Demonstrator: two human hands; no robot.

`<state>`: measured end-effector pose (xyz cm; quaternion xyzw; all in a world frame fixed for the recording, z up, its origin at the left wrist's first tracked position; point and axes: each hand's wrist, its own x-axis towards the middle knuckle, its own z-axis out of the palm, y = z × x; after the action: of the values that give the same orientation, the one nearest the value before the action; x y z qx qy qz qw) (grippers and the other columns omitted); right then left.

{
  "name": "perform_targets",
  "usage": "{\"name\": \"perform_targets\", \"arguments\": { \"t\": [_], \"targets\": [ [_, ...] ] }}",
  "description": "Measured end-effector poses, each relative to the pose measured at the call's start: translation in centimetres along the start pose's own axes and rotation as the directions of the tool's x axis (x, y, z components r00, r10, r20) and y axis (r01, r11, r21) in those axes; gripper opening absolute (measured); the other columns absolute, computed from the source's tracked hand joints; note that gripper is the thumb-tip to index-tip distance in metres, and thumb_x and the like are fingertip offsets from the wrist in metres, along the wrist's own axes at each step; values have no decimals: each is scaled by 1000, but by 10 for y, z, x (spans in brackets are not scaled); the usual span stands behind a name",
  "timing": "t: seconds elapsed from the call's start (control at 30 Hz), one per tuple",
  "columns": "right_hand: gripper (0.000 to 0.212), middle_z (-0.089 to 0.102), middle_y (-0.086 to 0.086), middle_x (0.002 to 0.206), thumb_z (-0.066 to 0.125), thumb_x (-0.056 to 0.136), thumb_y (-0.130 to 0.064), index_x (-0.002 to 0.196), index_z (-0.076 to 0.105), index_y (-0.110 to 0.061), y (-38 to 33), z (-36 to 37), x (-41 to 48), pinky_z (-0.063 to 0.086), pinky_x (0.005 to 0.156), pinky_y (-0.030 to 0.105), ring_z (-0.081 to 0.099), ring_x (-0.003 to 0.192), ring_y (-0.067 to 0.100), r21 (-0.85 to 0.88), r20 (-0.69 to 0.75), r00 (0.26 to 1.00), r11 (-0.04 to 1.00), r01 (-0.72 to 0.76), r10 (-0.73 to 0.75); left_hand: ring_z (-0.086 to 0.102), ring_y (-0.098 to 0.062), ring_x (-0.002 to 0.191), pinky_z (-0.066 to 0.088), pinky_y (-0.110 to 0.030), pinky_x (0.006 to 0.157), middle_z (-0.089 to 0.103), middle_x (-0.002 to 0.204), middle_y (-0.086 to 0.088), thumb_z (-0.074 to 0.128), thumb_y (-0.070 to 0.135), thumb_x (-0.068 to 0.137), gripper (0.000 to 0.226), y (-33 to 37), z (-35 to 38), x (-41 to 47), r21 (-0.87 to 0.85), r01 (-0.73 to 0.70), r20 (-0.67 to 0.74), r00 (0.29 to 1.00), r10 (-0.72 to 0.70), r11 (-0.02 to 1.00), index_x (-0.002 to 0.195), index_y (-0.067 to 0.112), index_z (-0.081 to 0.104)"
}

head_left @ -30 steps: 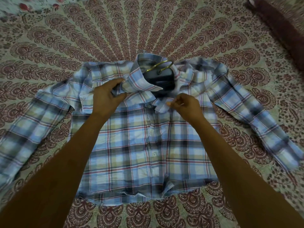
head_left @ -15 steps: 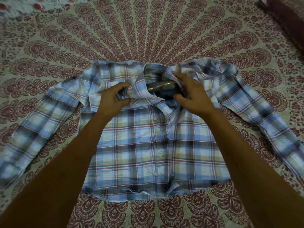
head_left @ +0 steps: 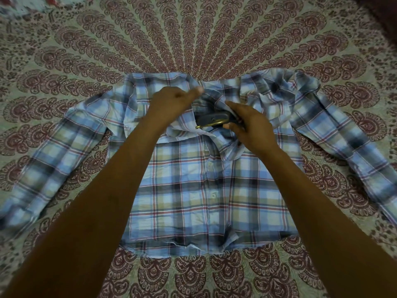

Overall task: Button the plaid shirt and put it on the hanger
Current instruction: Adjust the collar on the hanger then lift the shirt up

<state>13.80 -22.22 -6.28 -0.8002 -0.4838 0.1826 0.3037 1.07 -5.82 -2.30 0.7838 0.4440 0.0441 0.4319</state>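
The blue, cream and red plaid shirt [head_left: 206, 190] lies front up on the bedspread, its placket closed down the middle and both sleeves spread out sideways. A dark hanger [head_left: 211, 119] with a brass hook shows in the open neck; most of it is hidden inside the shirt. My left hand [head_left: 171, 103] grips the left side of the collar and lifts it, thumb pointing right. My right hand [head_left: 247, 123] is closed on the right end of the hanger's middle at the collar opening.
The shirt rests on a cream bedspread [head_left: 193, 39] printed with maroon mandala rings, which fills the whole view. A dark maroon cloth [head_left: 384, 16] lies at the top right corner.
My right hand went from the placket up into the neck opening and took hold of the hanger. My left hand shifted up and right along the collar. The brass hook now lies lower inside the collar.
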Motion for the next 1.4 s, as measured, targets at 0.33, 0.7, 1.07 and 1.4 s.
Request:
{"name": "perform_targets", "arguments": {
  "t": [0.33,0.7,1.07,1.4],
  "targets": [
    [52,54,10,134,60,89,-23,138,42,-18,2,-3,4,43,94,34,52,120,28,-5,39,999,999,-35,35,58,-23,83,52,-27,72,64,89,-14,56,10,90,11,-3,-32,6,-139,125,333,940,-73,982,87,13,66],
    [51,56,13,131,61,88,-20,136,45,-14,2,0,4,44,97,39,54,118,31,42,87,995,998,-54,51,58,9,85,46,-21,86,62,96,13,52,22,93,12,-11,-28,0,-147,-94,324,936,138,985,96,22,63],
    [50,56,11,132,61,89,-22,135,46,-13,2,1,10,44,98,35,53,120,29,70,84,995,996,-55,49,50,-1,58,43,-19,61,50,64,1,56,31,91,32,-7,-10,5,-224,189,132,978,-162,956,62,19,51],
    [42,61,16,124,59,90,-19,131,50,-13,-8,-3,22,47,96,44,55,115,34,94,39,997,994,-64,60,62,-6,47,57,-25,59,60,68,-8,71,14,80,16,-29,-33,-19,-66,263,146,957,-252,962,70,11,58]
  ]
}}
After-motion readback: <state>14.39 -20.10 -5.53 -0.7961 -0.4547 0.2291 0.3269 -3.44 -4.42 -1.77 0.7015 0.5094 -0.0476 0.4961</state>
